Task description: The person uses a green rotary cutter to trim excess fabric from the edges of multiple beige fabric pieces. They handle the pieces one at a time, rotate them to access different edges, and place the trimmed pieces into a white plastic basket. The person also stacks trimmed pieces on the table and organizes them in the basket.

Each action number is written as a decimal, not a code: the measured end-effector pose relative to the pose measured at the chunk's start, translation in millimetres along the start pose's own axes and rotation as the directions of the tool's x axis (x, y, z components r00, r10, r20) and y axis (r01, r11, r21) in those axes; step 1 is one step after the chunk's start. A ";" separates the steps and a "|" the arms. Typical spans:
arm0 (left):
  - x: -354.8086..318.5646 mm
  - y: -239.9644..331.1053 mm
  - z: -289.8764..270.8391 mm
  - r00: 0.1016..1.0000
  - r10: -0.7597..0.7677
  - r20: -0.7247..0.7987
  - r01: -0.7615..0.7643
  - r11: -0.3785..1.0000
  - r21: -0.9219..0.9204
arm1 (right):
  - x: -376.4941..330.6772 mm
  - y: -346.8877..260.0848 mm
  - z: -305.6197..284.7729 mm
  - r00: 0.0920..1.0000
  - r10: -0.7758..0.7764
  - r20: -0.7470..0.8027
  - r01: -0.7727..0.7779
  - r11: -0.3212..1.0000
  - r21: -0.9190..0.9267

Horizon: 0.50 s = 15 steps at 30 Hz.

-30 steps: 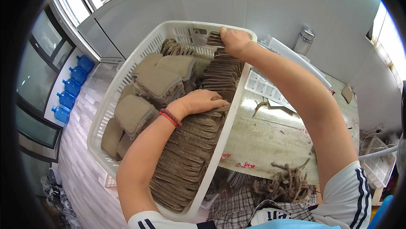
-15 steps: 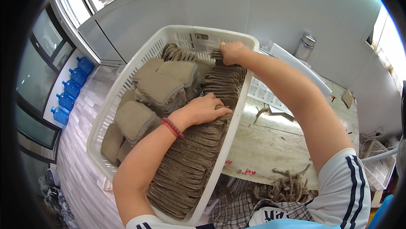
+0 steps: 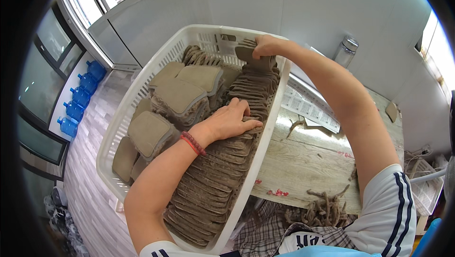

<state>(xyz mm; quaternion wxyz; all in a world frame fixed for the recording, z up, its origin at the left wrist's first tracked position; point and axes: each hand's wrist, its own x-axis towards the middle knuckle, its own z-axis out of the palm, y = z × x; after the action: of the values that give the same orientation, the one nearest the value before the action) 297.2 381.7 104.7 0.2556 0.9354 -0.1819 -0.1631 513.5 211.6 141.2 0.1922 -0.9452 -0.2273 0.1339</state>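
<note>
My right grip [image 3: 267, 46] pinches brown pieces [image 3: 247, 55] inside the basket [image 3: 257, 152]; my left grip [image 3: 231, 120], closure unclear, seemingly braces the packed row [image 3: 204, 188]

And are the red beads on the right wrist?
No, the beads are around the wrist of the left hand, which touches the brown pieces.

Both hands, left [image 3: 228, 120] and right [image 3: 268, 46], on flat brown pieces [image 3: 204, 195] in a white slotted basket [image 3: 105, 169]
</note>
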 end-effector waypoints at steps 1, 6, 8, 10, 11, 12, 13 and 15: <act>0.2 1.4 -0.6 1.000 -0.002 -0.014 0.002 1.000 -0.017 | -1.1 -4.4 0.2 0.998 -0.044 -0.050 0.039 0.996 -0.083; 12.0 -10.7 -0.5 0.991 -0.061 -0.123 0.030 0.972 -0.233 | -7.9 -17.2 14.6 0.979 -0.185 -0.085 0.134 0.900 -0.414; 28.1 -20.7 -0.5 0.995 -0.064 -0.080 0.037 0.953 -0.301 | -6.4 -11.1 23.3 0.983 -0.158 -0.092 0.105 0.901 -0.422; 42.0 -27.9 -8.6 0.990 -0.138 0.031 0.140 0.927 -0.348 | -8.2 -11.9 23.3 0.972 -0.160 -0.174 0.091 0.932 -0.352; 47.8 -28.1 -14.3 0.978 -0.188 0.091 0.208 0.922 -0.327 | -9.8 -13.4 21.2 0.964 -0.159 -0.214 0.086 0.945 -0.316; 52.6 -23.5 -17.3 0.961 -0.229 0.154 0.266 0.916 -0.301 | -10.9 -10.7 16.7 0.961 -0.150 -0.234 0.079 0.955 -0.286; 53.6 -19.4 -17.8 0.960 -0.228 0.166 0.262 0.937 -0.231 | -13.1 -8.8 15.5 0.958 -0.151 -0.243 0.083 0.960 -0.269; 53.8 -9.7 -19.5 0.955 -0.226 0.193 0.247 0.965 -0.090 | -17.8 -3.9 15.3 0.954 -0.151 -0.260 0.090 0.968 -0.235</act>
<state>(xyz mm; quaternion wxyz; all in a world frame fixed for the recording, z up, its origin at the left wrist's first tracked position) 354.9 374.8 104.0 0.2693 0.9158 -0.0814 -0.2866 491.5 210.8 132.2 0.1240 -0.9543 -0.2693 -0.0370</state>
